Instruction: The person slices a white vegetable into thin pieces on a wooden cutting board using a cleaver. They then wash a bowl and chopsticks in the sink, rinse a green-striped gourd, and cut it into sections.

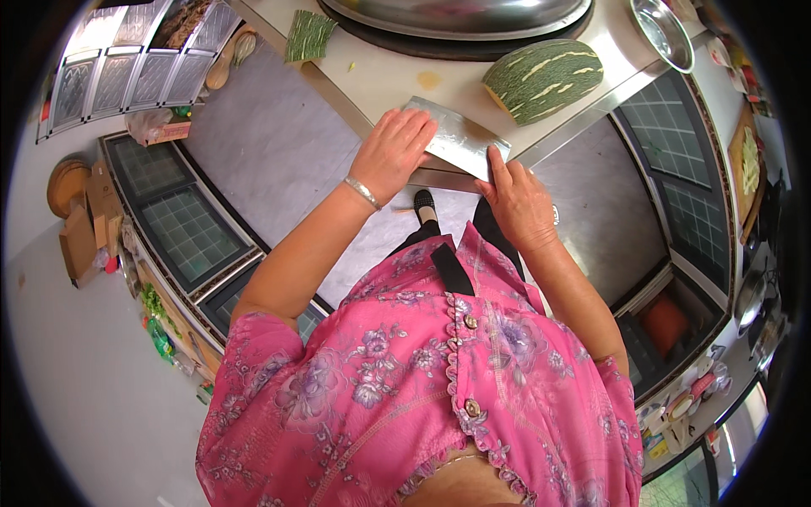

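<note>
A broad metal cleaver [465, 142] lies flat-side up over the near corner of the pale table. My right hand [517, 203] closes around its right end, with the index finger stretched along the blade; the handle is hidden under that hand. My left hand [394, 152] is at the blade's left end, its fingers together and bent downward. Whatever lies under those fingers is hidden. Just beyond the blade, to the right, rests a large piece of green striped squash [545, 80]. A smaller cut piece of squash [310, 36] lies at the table's far left edge.
A large domed metal lid [456, 17] takes up the back of the table [380, 80]. At the back right stands a metal bowl [661, 34]. Dark-framed cabinets [173, 215] line the left, with cardboard boxes [80, 241] above them. A board with cut pieces [747, 160] sits far right.
</note>
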Demonstrator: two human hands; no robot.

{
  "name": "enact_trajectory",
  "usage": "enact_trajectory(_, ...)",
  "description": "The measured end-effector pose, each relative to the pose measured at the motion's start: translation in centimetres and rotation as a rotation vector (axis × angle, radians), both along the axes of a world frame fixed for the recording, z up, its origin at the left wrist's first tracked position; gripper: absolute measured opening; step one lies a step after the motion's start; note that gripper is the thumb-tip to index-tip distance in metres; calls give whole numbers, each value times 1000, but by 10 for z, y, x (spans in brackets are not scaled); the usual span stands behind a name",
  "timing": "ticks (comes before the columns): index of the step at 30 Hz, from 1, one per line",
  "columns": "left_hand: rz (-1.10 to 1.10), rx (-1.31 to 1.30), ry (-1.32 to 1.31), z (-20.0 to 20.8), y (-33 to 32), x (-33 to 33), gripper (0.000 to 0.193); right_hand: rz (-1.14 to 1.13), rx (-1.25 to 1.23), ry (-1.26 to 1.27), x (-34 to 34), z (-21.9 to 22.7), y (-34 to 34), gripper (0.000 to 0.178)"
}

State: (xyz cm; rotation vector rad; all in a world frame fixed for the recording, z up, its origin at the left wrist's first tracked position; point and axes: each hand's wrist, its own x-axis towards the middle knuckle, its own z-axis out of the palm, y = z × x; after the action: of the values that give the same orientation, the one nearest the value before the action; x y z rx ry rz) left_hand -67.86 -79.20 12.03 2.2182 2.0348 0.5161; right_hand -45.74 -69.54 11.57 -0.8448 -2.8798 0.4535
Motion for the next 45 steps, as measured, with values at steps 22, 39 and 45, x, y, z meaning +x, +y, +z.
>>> enact_trajectory(22, 31, 199, 71, -37, 23, -13, 32, -67, -83, -51, -19, 10, 9, 53)
enact_trajectory(39, 47, 260, 42, -38, 40, -20, 30, -106, -106, -95, -29, 9, 20, 54)
enact_trajectory(45, 40, 290, 59, -39, 46, -19, 30, -128, -106, -77, -25, 6, 19, 54)
